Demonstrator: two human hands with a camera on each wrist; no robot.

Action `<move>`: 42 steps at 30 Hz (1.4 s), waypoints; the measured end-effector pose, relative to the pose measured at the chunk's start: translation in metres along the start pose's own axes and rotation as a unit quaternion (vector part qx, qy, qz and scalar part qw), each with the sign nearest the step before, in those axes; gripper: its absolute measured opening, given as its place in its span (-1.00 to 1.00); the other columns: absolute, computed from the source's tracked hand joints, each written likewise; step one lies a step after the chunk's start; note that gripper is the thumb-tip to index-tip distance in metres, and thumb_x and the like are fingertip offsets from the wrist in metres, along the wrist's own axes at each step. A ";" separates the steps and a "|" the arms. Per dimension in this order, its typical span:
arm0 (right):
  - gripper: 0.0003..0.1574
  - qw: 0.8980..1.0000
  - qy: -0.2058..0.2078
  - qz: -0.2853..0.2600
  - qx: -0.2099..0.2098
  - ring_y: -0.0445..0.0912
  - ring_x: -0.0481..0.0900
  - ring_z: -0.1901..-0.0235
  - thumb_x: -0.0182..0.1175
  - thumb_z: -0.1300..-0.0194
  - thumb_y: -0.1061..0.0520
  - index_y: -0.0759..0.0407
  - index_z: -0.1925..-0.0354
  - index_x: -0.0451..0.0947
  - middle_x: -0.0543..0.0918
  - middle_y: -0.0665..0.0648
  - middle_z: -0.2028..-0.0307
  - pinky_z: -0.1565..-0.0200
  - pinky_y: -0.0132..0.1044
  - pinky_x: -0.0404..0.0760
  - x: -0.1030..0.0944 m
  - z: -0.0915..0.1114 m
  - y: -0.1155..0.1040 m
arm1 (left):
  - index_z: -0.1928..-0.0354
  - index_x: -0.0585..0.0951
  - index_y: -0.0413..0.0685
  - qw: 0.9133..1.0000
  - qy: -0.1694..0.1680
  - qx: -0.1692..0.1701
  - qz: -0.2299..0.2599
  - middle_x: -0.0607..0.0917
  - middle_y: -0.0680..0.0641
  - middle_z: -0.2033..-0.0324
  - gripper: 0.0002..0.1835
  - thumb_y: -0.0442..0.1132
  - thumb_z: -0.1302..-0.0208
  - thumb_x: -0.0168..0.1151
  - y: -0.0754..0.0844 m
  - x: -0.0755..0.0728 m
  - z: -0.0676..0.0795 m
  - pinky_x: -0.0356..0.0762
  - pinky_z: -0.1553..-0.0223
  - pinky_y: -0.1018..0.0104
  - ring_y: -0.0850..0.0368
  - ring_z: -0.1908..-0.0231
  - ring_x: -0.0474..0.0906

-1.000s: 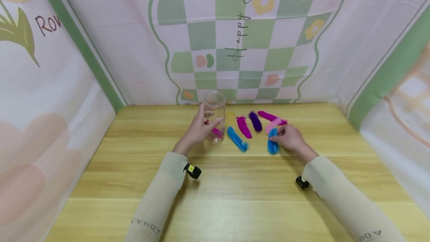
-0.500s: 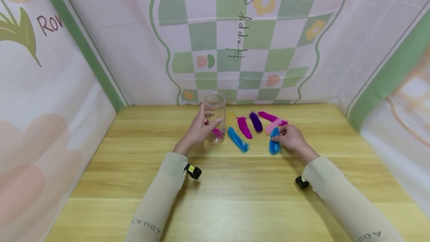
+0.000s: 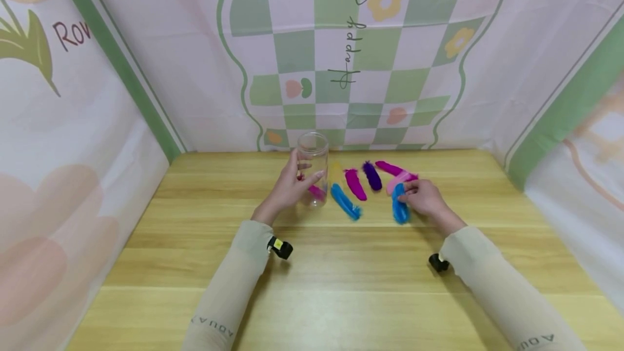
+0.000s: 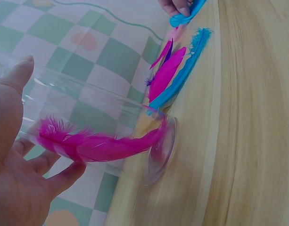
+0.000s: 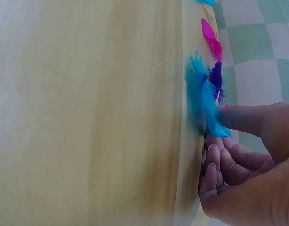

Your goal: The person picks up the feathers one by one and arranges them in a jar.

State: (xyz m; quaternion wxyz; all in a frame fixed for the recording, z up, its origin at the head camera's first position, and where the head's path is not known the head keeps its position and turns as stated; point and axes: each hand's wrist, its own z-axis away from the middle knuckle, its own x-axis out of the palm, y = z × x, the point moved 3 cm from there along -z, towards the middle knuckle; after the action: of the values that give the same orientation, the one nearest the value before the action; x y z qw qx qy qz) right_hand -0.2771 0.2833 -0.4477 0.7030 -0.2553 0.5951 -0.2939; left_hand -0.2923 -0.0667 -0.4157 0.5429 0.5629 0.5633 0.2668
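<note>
My left hand [image 3: 287, 184] holds a clear cylindrical jar [image 3: 313, 164] upright on the table, thumb on one side and fingers round the other. Inside the jar leans a magenta feather [image 4: 97, 145]. With thumb and fingertips my right hand [image 3: 423, 198] pinches a blue feather [image 3: 401, 210], close to the tabletop. Between the hands lie another blue feather [image 3: 345, 202], a magenta feather [image 3: 355, 184], a dark purple feather [image 3: 372, 175] and a pale yellow one [image 3: 337, 170]. Just beyond the right hand, a light pink feather [image 3: 396, 182] overlaps a second magenta feather [image 3: 388, 167].
The wooden table [image 3: 317, 286] runs back to a printed cloth [image 3: 361, 69] with green and white checks. More cloth hangs along the left and right sides. A small black camera sits on each wrist.
The blue feather in my right hand has shifted slightly to the right. My left hand and the jar stay in place.
</note>
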 end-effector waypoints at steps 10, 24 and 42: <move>-0.48 1.000 0.009 -0.025 -0.008 0.24 0.50 -0.14 0.21 -0.43 0.23 0.56 -0.21 0.45 0.55 0.51 -0.16 -0.24 0.12 0.49 -0.001 0.002 0.001 | -0.41 0.18 0.15 1.000 -0.001 -0.006 -0.013 0.37 -0.14 -0.39 -0.30 0.06 -0.40 0.32 -0.001 0.000 -0.001 0.42 -0.31 -0.14 -0.09 -0.34 0.41; -0.51 0.998 -0.001 -0.061 -0.023 0.29 0.40 -0.23 0.20 -0.44 0.26 0.59 -0.20 0.46 0.50 0.54 -0.20 -0.32 0.16 0.38 0.001 0.002 0.000 | -0.42 0.17 0.16 1.000 -0.002 -0.004 -0.014 0.38 -0.08 -0.38 -0.29 0.06 -0.41 0.32 -0.001 0.000 -0.001 0.43 -0.30 -0.19 -0.10 -0.34 0.41; -0.46 0.993 0.020 -0.120 0.010 0.07 0.58 0.03 0.14 -0.53 0.14 0.56 -0.23 0.41 0.53 0.44 -0.15 0.08 -0.32 0.66 -0.005 0.005 0.006 | -0.41 0.18 0.13 1.000 0.000 0.002 -0.015 0.39 -0.07 -0.37 -0.29 0.08 -0.40 0.33 -0.002 0.001 -0.002 0.45 -0.29 -0.18 -0.11 -0.33 0.43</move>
State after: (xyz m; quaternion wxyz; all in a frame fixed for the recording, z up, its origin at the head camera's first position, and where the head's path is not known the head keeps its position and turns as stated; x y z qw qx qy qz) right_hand -0.2717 0.2915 -0.4478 0.6532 -0.3121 0.5714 -0.3866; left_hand -0.2944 -0.0657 -0.4176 0.5456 0.5555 0.5725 0.2570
